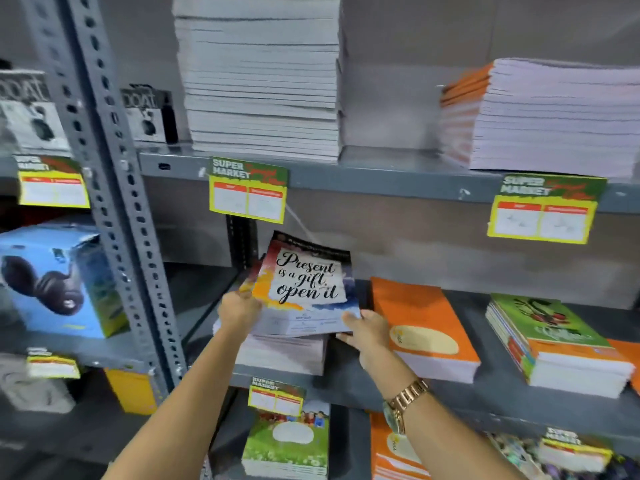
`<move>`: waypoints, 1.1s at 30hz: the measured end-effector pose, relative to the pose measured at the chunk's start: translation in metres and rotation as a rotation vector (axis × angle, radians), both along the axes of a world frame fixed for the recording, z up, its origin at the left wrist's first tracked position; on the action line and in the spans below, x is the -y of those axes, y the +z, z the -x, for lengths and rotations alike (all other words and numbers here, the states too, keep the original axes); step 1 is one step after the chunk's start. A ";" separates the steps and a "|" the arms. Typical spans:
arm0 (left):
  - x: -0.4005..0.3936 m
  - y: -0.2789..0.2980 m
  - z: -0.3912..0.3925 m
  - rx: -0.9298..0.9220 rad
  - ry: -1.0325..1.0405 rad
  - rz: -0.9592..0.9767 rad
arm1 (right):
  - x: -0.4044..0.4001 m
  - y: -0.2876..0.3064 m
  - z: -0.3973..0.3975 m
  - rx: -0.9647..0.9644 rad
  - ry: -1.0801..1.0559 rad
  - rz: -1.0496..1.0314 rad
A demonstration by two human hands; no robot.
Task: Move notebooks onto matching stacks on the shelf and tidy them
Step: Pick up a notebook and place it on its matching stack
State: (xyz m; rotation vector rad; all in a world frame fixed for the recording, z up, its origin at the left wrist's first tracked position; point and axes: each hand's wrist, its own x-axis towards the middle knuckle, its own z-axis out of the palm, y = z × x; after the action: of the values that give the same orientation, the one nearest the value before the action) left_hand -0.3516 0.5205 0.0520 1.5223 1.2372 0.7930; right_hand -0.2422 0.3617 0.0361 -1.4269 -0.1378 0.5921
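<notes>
A notebook (pixel 306 285) printed "Present is a gift, open it" is tilted up over a low stack of notebooks (pixel 282 353) on the middle shelf (pixel 349 386). My left hand (pixel 239 310) grips its left edge. My right hand (pixel 367 332), with a gold watch on the wrist, holds its lower right corner. To the right lie an orange notebook stack (pixel 424 327) and a green-covered mixed stack (pixel 554 344).
The upper shelf carries a tall white stack (pixel 259 77) and an orange-spined stack (pixel 540 112). Yellow price tags (pixel 247 194) hang from shelf edges. A perforated steel upright (pixel 114 188) stands left, with a blue headphone box (pixel 59 278) beyond. The lower shelf holds green (pixel 287 441) and orange (pixel 393 452) notebooks.
</notes>
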 end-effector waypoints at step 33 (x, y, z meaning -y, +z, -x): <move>0.151 0.013 -0.142 -0.043 -0.330 -0.723 | 0.143 0.009 -0.097 0.748 -0.477 0.325</move>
State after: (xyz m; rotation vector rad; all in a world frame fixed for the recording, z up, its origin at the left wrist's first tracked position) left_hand -0.2097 0.3695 0.0646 2.2579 0.7112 1.0446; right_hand -0.1454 0.2191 0.0447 -1.8651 -0.2877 -0.3474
